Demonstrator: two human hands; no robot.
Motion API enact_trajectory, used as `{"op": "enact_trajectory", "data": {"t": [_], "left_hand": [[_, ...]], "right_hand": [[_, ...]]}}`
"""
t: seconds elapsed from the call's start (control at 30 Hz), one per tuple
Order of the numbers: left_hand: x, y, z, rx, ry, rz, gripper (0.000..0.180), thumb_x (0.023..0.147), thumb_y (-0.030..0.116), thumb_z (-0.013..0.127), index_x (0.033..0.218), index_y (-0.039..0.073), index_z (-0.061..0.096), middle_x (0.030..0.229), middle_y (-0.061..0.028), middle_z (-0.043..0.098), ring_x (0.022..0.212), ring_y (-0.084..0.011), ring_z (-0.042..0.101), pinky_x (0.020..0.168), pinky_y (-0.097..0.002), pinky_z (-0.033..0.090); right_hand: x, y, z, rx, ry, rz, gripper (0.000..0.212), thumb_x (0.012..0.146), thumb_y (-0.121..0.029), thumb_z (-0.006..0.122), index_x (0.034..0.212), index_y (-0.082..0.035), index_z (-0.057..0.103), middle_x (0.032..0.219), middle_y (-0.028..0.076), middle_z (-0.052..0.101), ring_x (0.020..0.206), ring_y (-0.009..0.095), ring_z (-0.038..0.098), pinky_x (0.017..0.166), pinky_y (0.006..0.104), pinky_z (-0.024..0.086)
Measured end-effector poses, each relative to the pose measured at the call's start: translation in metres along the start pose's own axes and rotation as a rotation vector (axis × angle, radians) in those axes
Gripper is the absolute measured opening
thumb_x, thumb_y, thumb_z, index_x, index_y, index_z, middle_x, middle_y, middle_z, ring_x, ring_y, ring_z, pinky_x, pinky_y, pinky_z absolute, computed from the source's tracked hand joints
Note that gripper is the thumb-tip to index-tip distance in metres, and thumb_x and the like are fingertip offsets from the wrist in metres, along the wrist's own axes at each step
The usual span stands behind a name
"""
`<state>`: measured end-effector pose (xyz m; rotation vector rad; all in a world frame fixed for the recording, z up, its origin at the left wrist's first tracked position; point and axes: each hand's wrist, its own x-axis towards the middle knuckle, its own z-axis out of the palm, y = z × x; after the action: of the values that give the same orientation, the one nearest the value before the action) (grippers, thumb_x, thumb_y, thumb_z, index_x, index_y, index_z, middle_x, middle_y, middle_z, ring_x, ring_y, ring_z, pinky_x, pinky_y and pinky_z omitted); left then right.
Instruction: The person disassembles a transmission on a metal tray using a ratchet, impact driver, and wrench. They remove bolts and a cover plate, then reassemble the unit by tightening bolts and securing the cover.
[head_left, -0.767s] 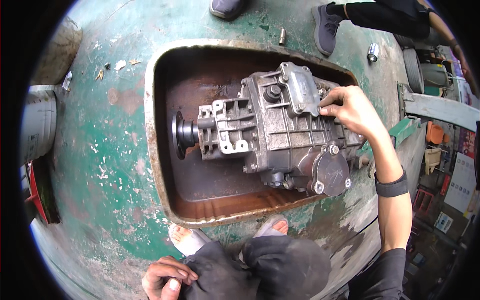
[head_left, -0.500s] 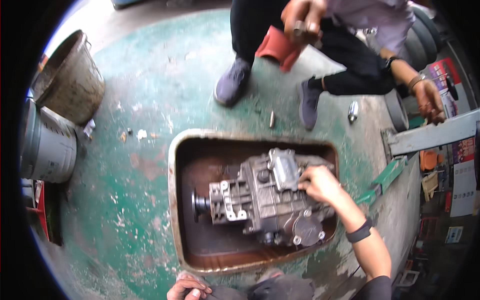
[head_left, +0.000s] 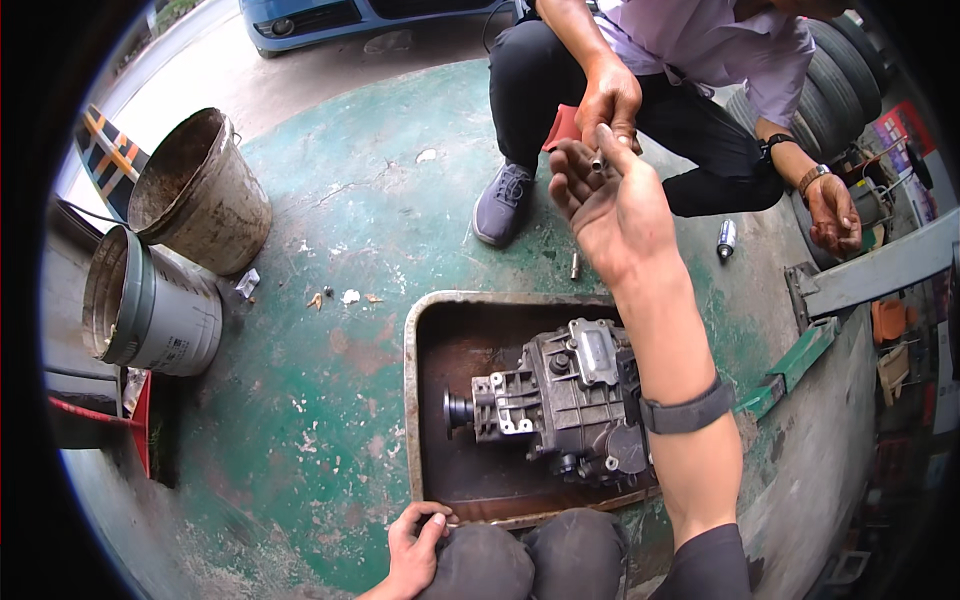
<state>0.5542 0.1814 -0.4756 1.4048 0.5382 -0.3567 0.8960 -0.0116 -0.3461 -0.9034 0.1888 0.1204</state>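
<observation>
My right hand is stretched out over the far side of the tray, palm up, thumb and fingers apart. At its fingers is a small metal cylinder, like a socket, seen nearly end-on. A co-worker's hand meets mine there, its fingers on the cylinder. Down by my left knee, my left hand rests with loosely bent fingers beside the tray's near rim, holding nothing I can see. A grey cast-metal gearbox lies in the oily brown tray; my right forearm hides its right end.
A dirty bucket and a grey pail stand at left. On the green floor lie a metal cylinder and a spray can. A green lift arm reaches in from the right. The co-worker crouches opposite, near stacked tyres.
My right hand has left the gearbox and reached forward to the co-worker's hand. That hand has lowered with the metal cylinder. The head view has shifted, showing a blue car at the top.
</observation>
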Motion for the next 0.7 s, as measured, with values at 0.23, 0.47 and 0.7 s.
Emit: {"op": "enact_trajectory", "data": {"t": [0.23, 0.47, 0.7], "left_hand": [[-0.001, -0.001, 0.003, -0.004, -0.006, 0.058, 0.011, 0.094, 0.008, 0.057, 0.098, 0.000, 0.062, 0.087, -0.0068, 0.067, 0.073, -0.0093, 0.056, 0.069, -0.0247, 0.047], [0.010, -0.001, 0.010, 0.088, -0.084, 0.022, 0.014, 0.095, 0.010, 0.056, 0.103, 0.002, 0.063, 0.092, -0.0066, 0.069, 0.073, -0.0078, 0.056, 0.070, -0.0237, 0.048], [0.060, 0.092, 0.084, -0.209, -0.526, 0.072, 0.053, 0.100, 0.041, 0.045, 0.130, -0.002, 0.050, 0.119, -0.0208, 0.063, 0.105, -0.0236, 0.062, 0.088, -0.0330, 0.049]], "right_hand": [[0.051, -0.037, -0.044, 0.181, -0.483, 0.181, 0.013, 0.094, -0.014, 0.052, 0.104, -0.006, 0.048, 0.077, 0.005, 0.054, 0.059, 0.016, 0.050, 0.053, 0.0278, 0.043], [-0.043, -0.028, -0.061, -0.136, -0.077, -0.198, 0.019, 0.100, -0.009, 0.036, 0.082, -0.004, 0.040, 0.064, -0.003, 0.031, 0.051, 0.007, 0.028, 0.044, 0.0227, 0.025], [-0.225, 0.001, -0.108, -0.475, 0.090, -0.223, 0.022, 0.106, -0.022, 0.036, 0.109, -0.003, 0.047, 0.062, -0.005, 0.029, 0.044, 0.004, 0.024, 0.034, 0.0215, 0.025]]}}
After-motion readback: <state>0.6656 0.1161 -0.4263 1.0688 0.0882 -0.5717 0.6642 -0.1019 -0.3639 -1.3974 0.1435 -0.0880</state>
